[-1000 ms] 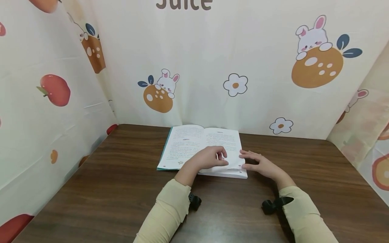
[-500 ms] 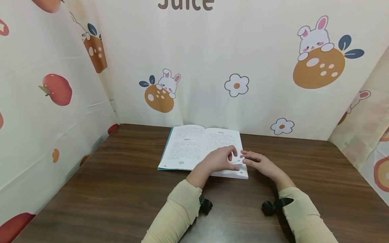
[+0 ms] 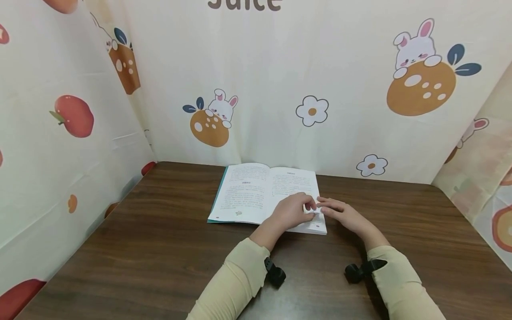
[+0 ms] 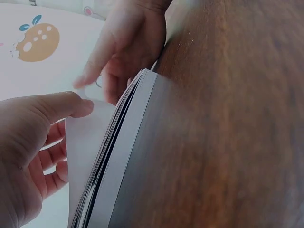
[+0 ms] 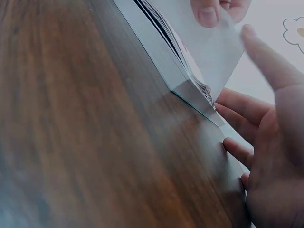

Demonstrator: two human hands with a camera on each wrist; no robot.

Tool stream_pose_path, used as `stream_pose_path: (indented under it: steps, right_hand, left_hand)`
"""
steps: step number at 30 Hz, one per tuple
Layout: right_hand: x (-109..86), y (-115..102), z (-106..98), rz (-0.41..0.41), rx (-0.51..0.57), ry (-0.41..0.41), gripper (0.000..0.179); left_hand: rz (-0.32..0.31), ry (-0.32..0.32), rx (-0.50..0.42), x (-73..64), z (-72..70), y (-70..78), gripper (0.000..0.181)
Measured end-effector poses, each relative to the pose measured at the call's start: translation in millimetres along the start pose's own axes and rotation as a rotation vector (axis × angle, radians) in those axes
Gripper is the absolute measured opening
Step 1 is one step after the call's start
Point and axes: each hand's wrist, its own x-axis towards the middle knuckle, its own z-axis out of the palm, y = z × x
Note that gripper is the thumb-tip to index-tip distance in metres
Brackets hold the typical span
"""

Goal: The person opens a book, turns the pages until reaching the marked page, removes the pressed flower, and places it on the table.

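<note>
An open book [image 3: 246, 191] with printed pages lies on the brown table. My left hand [image 3: 292, 212] is over the lower part of its right side and pinches a raised page [image 4: 85, 142]; the thumb is on one face and curled fingers are behind it. My right hand [image 3: 347, 220] is at the book's right edge, its fingers [image 5: 244, 107] relaxed and spread beside the page stack. In the right wrist view, the right thumb is close to the corner of the lifted page; whether it touches is unclear. The left palm hides some of the right-hand text in the head view.
The wooden table [image 3: 160, 249] extends to both sides and in front of the book. Behind the book hangs a pale curtain [image 3: 268, 89] with fruit, rabbit and flower prints. A black camera [image 3: 276, 274] is strapped to the left wrist, another black camera [image 3: 354, 273] to the right.
My left hand has slid rightward across the right-hand side to the outer edge, and its thumb and fingers have closed on a page. The right hand stays almost still by the edge.
</note>
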Motion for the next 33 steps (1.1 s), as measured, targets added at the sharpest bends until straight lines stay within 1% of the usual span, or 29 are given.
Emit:
stream_pose_path:
  steps: [3,6,10,13,17,19,22,27,33]
  right_hand:
    - [-1.0,-1,-2,0.039,0.062,0.008,0.049]
    - [-2.7,-1,-5,0.073,0.104,0.006,0.055]
    - [-4.3,1,-7,0.067,0.122,-0.012,0.058]
    - [-4.8,2,-6,0.057,0.081,-0.025,0.063]
    - [-3.4,5,-2,0.032,-0.038,-0.047,0.074]
    - [-2.4,6,-1,0.016,-0.08,-0.052,0.076]
    - [-1.5,7,0,-0.008,-0.101,-0.053,0.079]
    - [-1.6,7,0,0.004,-0.111,-0.05,0.081]
    - [-0.8,7,0,-0.037,-0.092,-0.069,0.072]
  left_hand:
    - [0.003,0.018,-0.004,0.0,-1.1,-0.3,0.006]
    - [0.0,0.043,-0.022,-0.4,-3.9,0.5,0.006]
    - [-0.01,0.086,-0.06,-1.4,-8.8,1.0,0.007]
    - [-0.015,0.124,-0.085,-1.7,-12.3,0.2,0.007]
    - [-0.02,0.163,-0.111,-2.8,-18.9,-0.3,0.01]
    - [-0.026,0.176,-0.122,-3.9,-23.4,-0.3,0.013]
    - [-0.032,0.206,-0.138,-5.7,-29.6,-1.0,0.014]
    - [-0.03,0.277,-0.152,-7.9,-40.2,-3.8,0.011]
    - [-0.052,0.338,-0.2,-12.7,-54.9,-10.3,0.01]
